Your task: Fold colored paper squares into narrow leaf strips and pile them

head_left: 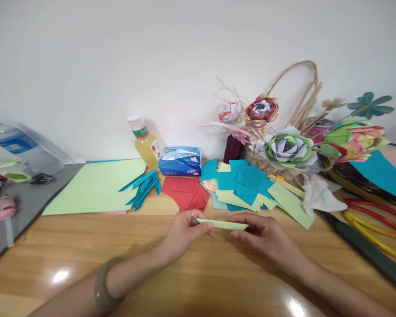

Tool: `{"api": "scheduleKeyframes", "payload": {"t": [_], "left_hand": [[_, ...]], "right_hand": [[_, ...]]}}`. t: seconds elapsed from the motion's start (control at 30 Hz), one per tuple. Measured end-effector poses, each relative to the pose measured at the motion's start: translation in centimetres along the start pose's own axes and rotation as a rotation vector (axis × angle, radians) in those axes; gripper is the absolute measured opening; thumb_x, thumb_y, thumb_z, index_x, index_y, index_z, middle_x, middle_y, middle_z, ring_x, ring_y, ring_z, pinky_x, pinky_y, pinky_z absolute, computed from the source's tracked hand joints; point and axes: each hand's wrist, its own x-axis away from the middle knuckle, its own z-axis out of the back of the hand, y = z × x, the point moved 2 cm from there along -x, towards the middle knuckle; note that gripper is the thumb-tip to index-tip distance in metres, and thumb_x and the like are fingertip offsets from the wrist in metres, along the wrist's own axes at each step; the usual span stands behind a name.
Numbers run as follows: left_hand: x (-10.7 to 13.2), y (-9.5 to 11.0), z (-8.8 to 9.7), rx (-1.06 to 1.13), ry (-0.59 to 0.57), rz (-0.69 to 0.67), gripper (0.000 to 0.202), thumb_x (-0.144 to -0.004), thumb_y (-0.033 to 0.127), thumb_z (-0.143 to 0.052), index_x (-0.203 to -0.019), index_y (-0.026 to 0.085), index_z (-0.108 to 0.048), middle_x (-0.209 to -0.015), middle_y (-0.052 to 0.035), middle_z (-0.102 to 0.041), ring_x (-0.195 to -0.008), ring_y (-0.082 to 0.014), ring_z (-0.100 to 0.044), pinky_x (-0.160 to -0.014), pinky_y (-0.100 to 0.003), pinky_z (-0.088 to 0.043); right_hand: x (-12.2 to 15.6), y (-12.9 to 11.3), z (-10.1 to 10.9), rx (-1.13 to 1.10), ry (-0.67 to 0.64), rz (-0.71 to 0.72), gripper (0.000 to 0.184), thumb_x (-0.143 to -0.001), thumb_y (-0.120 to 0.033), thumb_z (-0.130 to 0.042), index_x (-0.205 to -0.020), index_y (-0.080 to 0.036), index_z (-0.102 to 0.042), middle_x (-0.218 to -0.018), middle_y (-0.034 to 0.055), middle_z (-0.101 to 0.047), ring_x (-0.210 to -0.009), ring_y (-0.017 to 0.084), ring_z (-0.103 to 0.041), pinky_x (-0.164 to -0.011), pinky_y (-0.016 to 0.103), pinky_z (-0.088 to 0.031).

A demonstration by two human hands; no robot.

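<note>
A folded light green paper strip with slanted ends is held level above the wooden table. My left hand pinches its left end between thumb and fingers. At the other end, my right hand is curled round the strip's right tip, with the thumb below and the fingers behind. Just beyond my hands lie a stack of red paper pieces and a loose pile of blue and green paper pieces. Several folded blue strips are heaped to the left of the red stack.
Large light green sheets lie at the left. A juice bottle and a tissue pack stand by the wall. Paper flowers are at the back right, beside a crumpled tissue. A dark-handled tool lies at the right.
</note>
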Motion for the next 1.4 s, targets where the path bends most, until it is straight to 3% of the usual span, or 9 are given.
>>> {"api": "scheduleKeyframes", "payload": {"t": [0.2, 0.47, 0.73, 0.8, 0.9, 1.03, 1.2, 1.4], "left_hand": [[0.0, 0.1, 0.1, 0.12, 0.019, 0.076, 0.037, -0.068, 0.052, -0.067, -0.063, 0.018, -0.054, -0.064, -0.0028, -0.069, -0.064, -0.0171, -0.064, -0.063, -0.026, -0.047], [0.0, 0.1, 0.1, 0.112, -0.009, 0.084, 0.035, -0.068, 0.05, -0.068, -0.063, 0.018, -0.055, -0.065, -0.0031, -0.069, -0.066, -0.0174, -0.063, -0.065, -0.027, -0.046], [0.5, 0.0, -0.5, -0.022, -0.066, 0.052, 0.017, -0.073, 0.033, -0.064, -0.07, 0.017, -0.066, -0.066, -0.0012, -0.067, -0.063, -0.0155, -0.06, -0.061, -0.024, -0.043], [0.9, 0.3, -0.8, -0.095, -0.066, 0.003, 0.013, -0.075, 0.029, -0.063, -0.073, 0.018, -0.069, -0.068, -0.0013, -0.068, -0.066, -0.0156, -0.06, -0.064, -0.024, -0.043], [1.6, 0.9, -1.1, -0.32, -0.087, -0.186, 0.013, -0.081, 0.025, -0.059, -0.078, 0.019, -0.07, -0.075, -0.0027, -0.07, -0.07, -0.0157, -0.06, -0.067, -0.024, -0.042], [1.8, 1.2, -1.1, -0.53, -0.159, -0.338, 0.017, -0.086, 0.025, -0.057, -0.077, 0.019, -0.069, -0.072, -0.0032, -0.07, -0.065, -0.015, -0.061, -0.064, -0.023, -0.043], [1.5, 1.6, -0.6, -0.614, -0.194, -0.335, 0.022, -0.086, 0.026, -0.057, -0.068, 0.018, -0.065, -0.057, 0.0004, -0.063, -0.052, -0.0115, -0.055, -0.052, -0.019, -0.039], [1.4, 1.9, 1.4, -0.739, -0.205, -0.403, 0.017, -0.085, 0.019, -0.055, -0.07, 0.018, -0.064, -0.059, 0.0033, -0.064, -0.05, -0.0082, -0.056, -0.049, -0.015, -0.039]], "right_hand": [[0.0, 0.6, -0.1, -0.105, 0.031, -0.15, 0.046, -0.076, -0.049, -0.058, -0.106, -0.014, -0.064, -0.063, 0.0005, -0.061, -0.054, 0.014, -0.055, -0.048, 0.024, -0.042], [-0.2, -0.9, 0.7, -0.053, 0.038, -0.154, 0.039, -0.08, -0.051, -0.051, -0.065, -0.018, -0.067, -0.06, 0.0025, -0.062, -0.056, 0.015, -0.055, -0.053, 0.026, -0.043], [0.2, -0.5, 0.2, 0.056, -0.023, -0.075, 0.033, -0.084, -0.041, -0.049, -0.068, -0.019, -0.066, -0.062, 0.0011, -0.061, -0.057, 0.014, -0.053, -0.052, 0.024, -0.038], [0.6, -0.5, -0.3, 0.102, -0.062, -0.033, 0.029, -0.085, -0.038, -0.049, -0.07, -0.019, -0.066, -0.062, 0.0004, -0.061, -0.056, 0.013, -0.052, -0.05, 0.024, -0.036], [1.2, -0.8, -1.1, 0.217, -0.137, 0.123, 0.026, -0.09, -0.033, -0.045, -0.08, -0.02, -0.065, -0.07, 0.0007, -0.064, -0.062, 0.013, -0.056, -0.056, 0.024, -0.038], [1.5, -1.0, -1.0, 0.409, -0.198, 0.276, 0.033, -0.095, -0.029, -0.035, -0.082, -0.019, -0.062, -0.07, 0.0027, -0.063, -0.06, 0.013, -0.056, -0.055, 0.025, -0.036], [1.0, -1.1, 0.3, 0.494, -0.183, 0.286, 0.038, -0.094, -0.037, -0.037, -0.07, -0.02, -0.061, -0.058, 0.0013, -0.059, -0.051, 0.013, -0.051, -0.049, 0.026, -0.031], [0.4, -0.7, 3.4, 0.457, -0.181, 0.205, 0.037, -0.091, -0.04, -0.04, -0.065, -0.021, -0.059, -0.058, 0.0009, -0.058, -0.051, 0.014, -0.052, -0.049, 0.026, -0.033]]}}
